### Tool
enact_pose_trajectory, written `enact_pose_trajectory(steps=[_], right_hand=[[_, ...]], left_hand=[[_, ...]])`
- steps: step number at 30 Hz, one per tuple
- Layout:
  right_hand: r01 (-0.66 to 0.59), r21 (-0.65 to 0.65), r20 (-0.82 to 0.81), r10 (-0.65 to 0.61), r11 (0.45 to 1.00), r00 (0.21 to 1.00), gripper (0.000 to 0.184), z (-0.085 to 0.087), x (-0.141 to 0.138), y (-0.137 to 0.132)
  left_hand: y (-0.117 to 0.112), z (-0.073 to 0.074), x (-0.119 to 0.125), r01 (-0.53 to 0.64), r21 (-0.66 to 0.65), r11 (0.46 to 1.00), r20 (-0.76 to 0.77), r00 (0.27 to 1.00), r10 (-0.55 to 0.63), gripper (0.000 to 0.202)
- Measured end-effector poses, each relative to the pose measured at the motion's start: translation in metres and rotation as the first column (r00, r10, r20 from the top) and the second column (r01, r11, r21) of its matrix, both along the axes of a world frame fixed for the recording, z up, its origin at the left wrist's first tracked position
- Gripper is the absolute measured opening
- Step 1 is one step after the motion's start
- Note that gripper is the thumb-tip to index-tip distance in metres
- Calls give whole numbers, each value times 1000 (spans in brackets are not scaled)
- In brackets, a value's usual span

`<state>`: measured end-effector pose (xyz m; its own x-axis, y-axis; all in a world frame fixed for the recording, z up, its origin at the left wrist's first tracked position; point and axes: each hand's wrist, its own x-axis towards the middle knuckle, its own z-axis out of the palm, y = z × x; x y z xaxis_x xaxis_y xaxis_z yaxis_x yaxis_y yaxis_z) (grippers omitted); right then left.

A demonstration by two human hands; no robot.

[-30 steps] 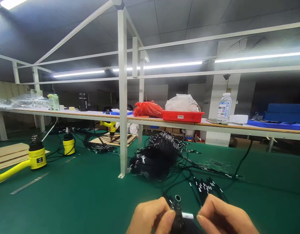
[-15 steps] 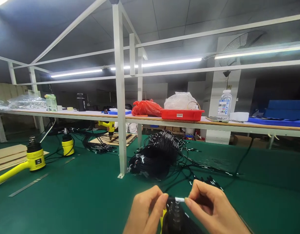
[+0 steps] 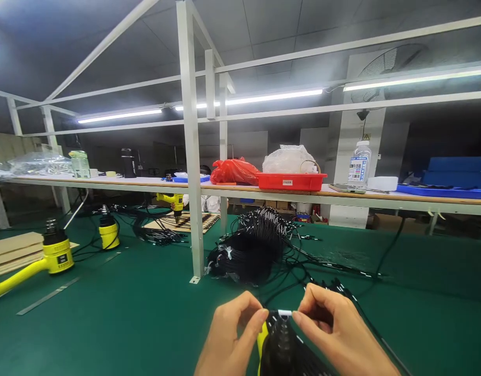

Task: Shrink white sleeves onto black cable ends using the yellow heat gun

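My left hand (image 3: 235, 334) and my right hand (image 3: 334, 334) meet low in the middle of the view, each pinching one end of a thin black wire with a short white sleeve (image 3: 284, 313) on it. The sleeve sits right over the black nozzle of a yellow heat gun (image 3: 279, 347) that stands between my hands. Just behind my right hand lies a loose fan of black wires with white tips (image 3: 334, 287). A big bundle of black wires (image 3: 252, 250) is piled farther back on the green table (image 3: 127, 318).
A white frame post (image 3: 191, 156) stands left of the bundle. Yellow heat guns (image 3: 48, 258) and wood boards lie at the far left. The shelf above carries a red tray (image 3: 291, 181), a red bag, a clear bottle (image 3: 360, 164) and blue trays.
Both hands have risen in the view and drawn closer together. The white sleeve now sits over the heat gun's nozzle instead of to its right.
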<state>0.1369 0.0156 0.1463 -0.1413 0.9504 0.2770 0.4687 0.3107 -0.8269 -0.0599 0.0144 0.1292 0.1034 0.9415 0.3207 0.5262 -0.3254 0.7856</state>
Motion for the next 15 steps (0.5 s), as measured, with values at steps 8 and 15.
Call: enact_pose_trajectory(steps=[8,15], right_hand=[[10,20,8,-10,1000,1000,20,-1,0,1],[-23,64,160,13,998,987,19,-1,9,-1]], left_hand=[[0,-1,1,3,0,1000,13,1000,-3,30],[0,-2,0,68,-34,997,6,998,-68,20]])
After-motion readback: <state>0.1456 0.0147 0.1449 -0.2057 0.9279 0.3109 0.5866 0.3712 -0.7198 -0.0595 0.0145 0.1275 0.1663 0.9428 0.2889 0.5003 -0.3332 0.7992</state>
